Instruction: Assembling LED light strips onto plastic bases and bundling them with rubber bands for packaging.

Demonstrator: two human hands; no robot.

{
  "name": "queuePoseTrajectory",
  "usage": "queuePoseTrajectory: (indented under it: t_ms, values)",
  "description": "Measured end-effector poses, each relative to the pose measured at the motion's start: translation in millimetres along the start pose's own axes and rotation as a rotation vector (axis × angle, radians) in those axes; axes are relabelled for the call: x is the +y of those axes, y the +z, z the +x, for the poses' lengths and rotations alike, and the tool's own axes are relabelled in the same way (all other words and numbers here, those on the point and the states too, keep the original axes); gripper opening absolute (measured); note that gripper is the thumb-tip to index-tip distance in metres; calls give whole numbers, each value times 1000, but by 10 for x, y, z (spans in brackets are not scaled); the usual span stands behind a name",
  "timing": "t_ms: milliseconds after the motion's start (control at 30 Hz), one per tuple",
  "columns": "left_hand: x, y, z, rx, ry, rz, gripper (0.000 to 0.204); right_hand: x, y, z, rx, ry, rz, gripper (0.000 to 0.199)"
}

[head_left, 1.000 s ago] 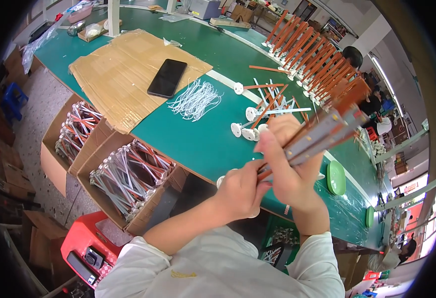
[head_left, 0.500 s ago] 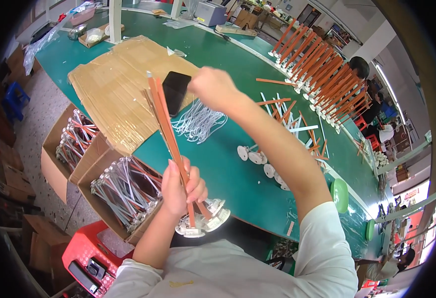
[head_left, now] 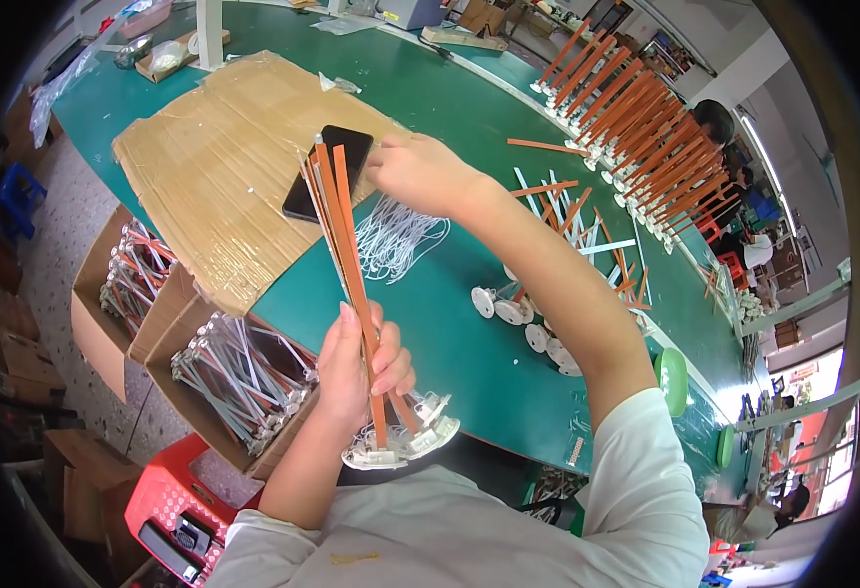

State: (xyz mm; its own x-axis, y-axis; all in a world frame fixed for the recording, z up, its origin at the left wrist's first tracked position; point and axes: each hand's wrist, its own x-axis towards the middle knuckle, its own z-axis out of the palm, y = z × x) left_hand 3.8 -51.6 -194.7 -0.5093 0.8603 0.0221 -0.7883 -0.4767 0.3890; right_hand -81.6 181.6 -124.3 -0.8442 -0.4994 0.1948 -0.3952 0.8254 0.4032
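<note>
Raised higher, both hands, left point(head_left: 357, 367) and right point(head_left: 415, 171), clamp the orange strips point(head_left: 347, 255) with white round bases.

A long green work surface point(head_left: 469, 118) curves across the room, partly covered by flattened brown cardboard sheets point(head_left: 224, 147). Below its near edge, open cardboard boxes point(head_left: 107, 323) stand on a speckled grey floor point(head_left: 48, 255), beside a red plastic stool point(head_left: 170, 495). Daylight brightens the far right side.
</note>
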Motion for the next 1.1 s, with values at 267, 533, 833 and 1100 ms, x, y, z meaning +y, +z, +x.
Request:
queuePoseTrajectory:
  t_ms: [267, 533, 833, 1100]
  values:
    - [6, -7, -18, 1, 24, -9, 38, -76, -22, 97, -414, 167, 110, 18]
    - [46, 38, -59, 50, 3, 28, 38, -95, -197, 103, -508, 165, 137, 24]
    - [53, 6, -26, 14, -27, 26, 37, -120, -692, 71, -467, 167, 139, 15]
    - [-26, 70, -27, 24, 9, 7, 36, -101, -524, -409, -161, 422, 61, 18]
